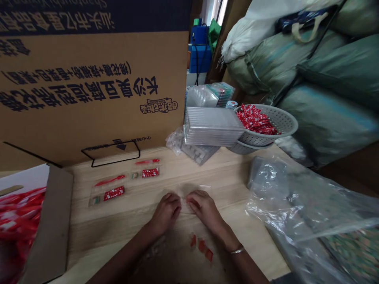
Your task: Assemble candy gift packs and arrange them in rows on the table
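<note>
Clear plastic sleeve (194,188) | pinched between left hand (166,213) and right hand (204,210)

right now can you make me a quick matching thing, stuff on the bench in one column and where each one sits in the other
Things:
1 red wrapped packets
2 clear plastic trays
3 silver bracelet
4 small red scraps

Places:
a on the right wrist
b beside the white plastic basket
c inside that basket
d below the right hand

Pairs: 1c, 2b, 3a, 4d
</note>
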The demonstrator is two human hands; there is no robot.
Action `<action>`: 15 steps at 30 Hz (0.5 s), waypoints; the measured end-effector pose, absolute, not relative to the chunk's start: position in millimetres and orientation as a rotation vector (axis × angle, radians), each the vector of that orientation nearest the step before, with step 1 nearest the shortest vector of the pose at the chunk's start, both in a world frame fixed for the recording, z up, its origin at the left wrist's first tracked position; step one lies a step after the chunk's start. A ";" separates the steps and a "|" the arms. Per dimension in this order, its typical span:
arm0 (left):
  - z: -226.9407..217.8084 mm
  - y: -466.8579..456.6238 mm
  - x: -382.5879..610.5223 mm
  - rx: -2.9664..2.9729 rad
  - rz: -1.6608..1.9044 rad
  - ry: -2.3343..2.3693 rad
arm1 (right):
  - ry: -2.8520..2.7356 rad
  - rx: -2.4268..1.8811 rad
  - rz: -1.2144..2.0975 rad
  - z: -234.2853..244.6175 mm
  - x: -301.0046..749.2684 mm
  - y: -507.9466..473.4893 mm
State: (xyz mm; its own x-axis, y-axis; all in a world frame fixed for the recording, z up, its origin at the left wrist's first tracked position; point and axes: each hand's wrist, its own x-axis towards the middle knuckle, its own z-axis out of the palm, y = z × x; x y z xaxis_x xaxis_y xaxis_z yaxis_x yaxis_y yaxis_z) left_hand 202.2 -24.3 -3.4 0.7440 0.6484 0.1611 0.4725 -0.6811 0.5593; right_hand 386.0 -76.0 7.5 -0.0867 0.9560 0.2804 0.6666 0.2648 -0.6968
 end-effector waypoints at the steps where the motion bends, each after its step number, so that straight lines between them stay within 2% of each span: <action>1: -3.4 -23.9 202.7 2.448 0.480 0.844 | -1.830 -1.470 0.511 7.5 387.7 -77.5; 10: -1.6 -22.8 201.7 2.384 0.545 0.828 | -1.738 -1.430 0.586 -2.0 397.0 -81.2; 15: 11.0 -33.8 210.2 1.897 0.770 0.898 | -1.409 -1.374 0.835 10.4 390.0 -94.0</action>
